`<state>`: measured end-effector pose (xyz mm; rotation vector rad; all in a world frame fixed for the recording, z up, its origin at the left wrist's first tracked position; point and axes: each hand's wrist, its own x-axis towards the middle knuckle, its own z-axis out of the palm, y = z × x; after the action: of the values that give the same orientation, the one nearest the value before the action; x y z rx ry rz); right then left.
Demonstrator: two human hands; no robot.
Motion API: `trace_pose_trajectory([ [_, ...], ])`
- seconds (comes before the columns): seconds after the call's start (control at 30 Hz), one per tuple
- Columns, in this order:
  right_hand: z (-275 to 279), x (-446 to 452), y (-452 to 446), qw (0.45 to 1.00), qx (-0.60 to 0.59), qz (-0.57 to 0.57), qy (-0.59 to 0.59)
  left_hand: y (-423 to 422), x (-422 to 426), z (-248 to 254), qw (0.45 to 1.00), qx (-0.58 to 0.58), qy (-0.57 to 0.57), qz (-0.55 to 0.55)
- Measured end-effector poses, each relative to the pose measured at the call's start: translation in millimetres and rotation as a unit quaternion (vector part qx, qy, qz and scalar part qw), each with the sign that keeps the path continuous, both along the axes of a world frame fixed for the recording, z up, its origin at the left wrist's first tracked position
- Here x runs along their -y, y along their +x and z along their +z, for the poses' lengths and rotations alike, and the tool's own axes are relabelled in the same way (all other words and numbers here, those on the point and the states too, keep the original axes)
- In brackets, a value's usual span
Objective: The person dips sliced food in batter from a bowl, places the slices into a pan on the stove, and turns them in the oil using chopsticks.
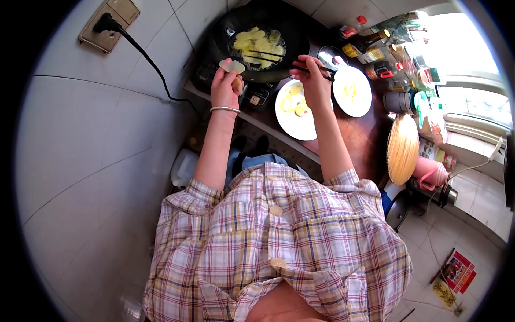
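Right hand (312,80) holds chopsticks (267,53) crosswise, tips left over wok (292,27).

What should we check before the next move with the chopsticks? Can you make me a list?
1. Chopsticks held in the right hand: ok.
2. Chopsticks reaching over the yellow slices in the wok: ok.
3. Left hand well away from the wok: not ok; it looks very close, holding a pale thing I can't name.
4. Sleeves away from the wok: ok, both end near the elbows.
5. Plates close by: ok, one white plate and another white plate, both with yellow pieces.
6. How hot the wok is: cannot tell.
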<state>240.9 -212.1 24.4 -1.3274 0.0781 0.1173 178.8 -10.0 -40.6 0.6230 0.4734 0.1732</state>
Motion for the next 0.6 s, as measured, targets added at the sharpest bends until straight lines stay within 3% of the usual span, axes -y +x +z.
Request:
trace_pose_trajectory([
  [0.07,11.8,6.5,-10.4,0.982,-0.108,0.068,0.140,0.2,3.9,3.0,1.000,0.001,0.012,0.001],
  [0.33,4.6,4.3,-8.4,0.975,-0.134,0.046,0.169,-3.5,7.3,8.0,0.997,-0.032,0.064,0.007],
  [0.47,-15.0,-24.7,16.4,0.982,-0.103,0.003,0.161,-6.2,3.4,3.7,0.999,-0.035,0.002,0.028],
  [0.6,-37.3,-62.1,35.3,0.999,-0.019,-0.011,0.024,-10.3,2.1,11.6,0.998,-0.032,0.036,0.051],
])
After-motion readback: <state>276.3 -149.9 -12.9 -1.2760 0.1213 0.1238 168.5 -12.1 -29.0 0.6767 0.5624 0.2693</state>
